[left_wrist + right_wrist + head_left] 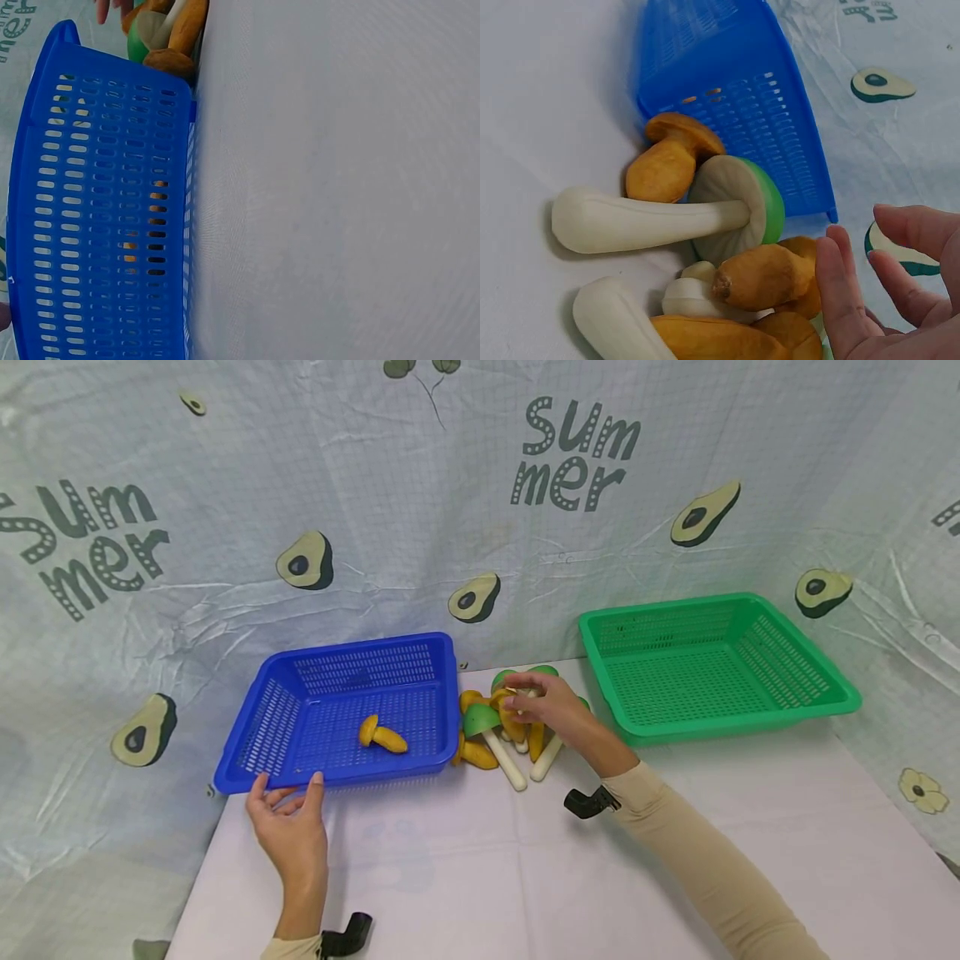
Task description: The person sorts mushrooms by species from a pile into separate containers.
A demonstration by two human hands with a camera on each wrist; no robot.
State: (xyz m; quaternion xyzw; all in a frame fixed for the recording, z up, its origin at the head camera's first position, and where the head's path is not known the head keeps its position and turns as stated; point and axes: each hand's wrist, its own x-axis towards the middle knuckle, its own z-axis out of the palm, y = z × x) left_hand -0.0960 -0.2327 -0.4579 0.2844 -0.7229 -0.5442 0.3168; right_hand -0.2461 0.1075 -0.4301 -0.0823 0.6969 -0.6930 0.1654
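Note:
My left hand (pixel 291 835) holds the near rim of a blue plastic basket (pixel 337 774), some fingers below the rim. One yellow-orange toy mushroom (pixel 387 739) lies inside the basket. My right hand (pixel 553 703) is over a pile of toy mushrooms between two baskets. Its thumb and index finger pinch the cap of an orange mushroom (pixel 757 277), whose stem slants out from the fingers; the other fingers (pixel 911 229) stand apart. Beside it lie a green-capped mushroom (pixel 763 202) with a pale stem, another orange mushroom (pixel 664 169) against the basket wall, and several more, partly hidden by the hand.
A green basket (pixel 615 697) stands at the right rear of the table, with nothing seen inside. White cloth (pixel 465 877) covers the table. Behind it hangs a printed curtain (pixel 390 485) with avocados and lettering.

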